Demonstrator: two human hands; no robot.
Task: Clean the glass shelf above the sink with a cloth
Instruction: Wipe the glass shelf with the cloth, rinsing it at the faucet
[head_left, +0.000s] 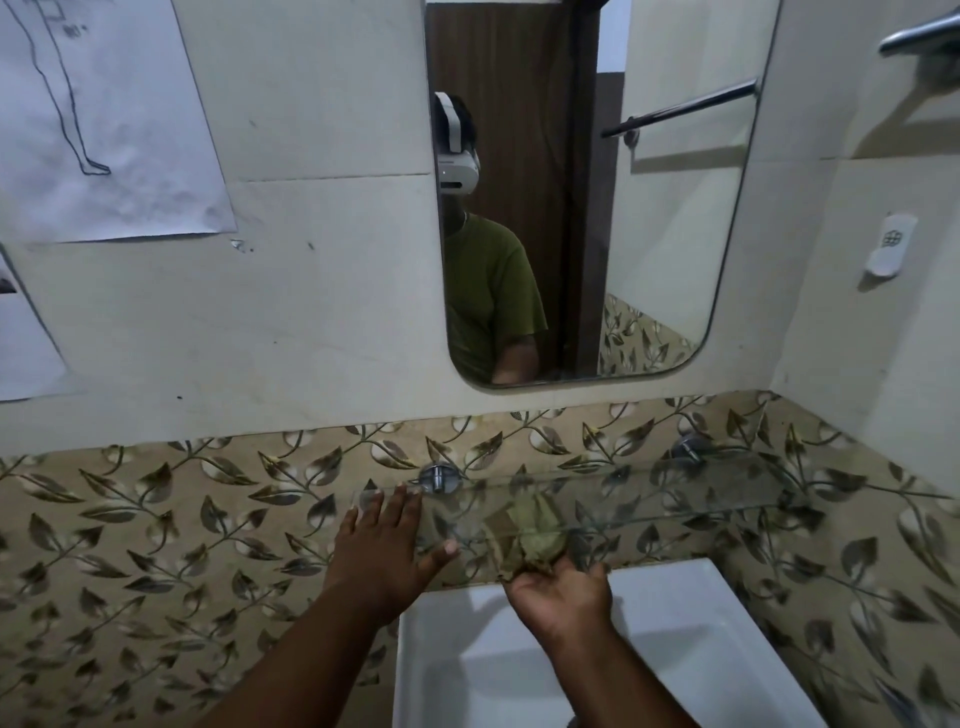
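A clear glass shelf (675, 493) runs along the leaf-patterned tile wall above the white sink (691, 613), held by two chrome brackets. My left hand (384, 551) lies flat with fingers spread on the shelf's left end, the thumb at its front edge. My right hand (563, 592) reaches up from below the front edge, palm up, gripping a crumpled olive-green cloth (530, 530). The cloth is bunched at the middle-left of the shelf; whether it lies on top of the glass or under it I cannot tell.
A mirror (649, 234) hangs above the shelf and reflects a person in a green shirt with a headset. Paper sheets (104, 130) are stuck on the wall at left. A white holder (889, 252) and a chrome bar (919, 31) are on the right wall.
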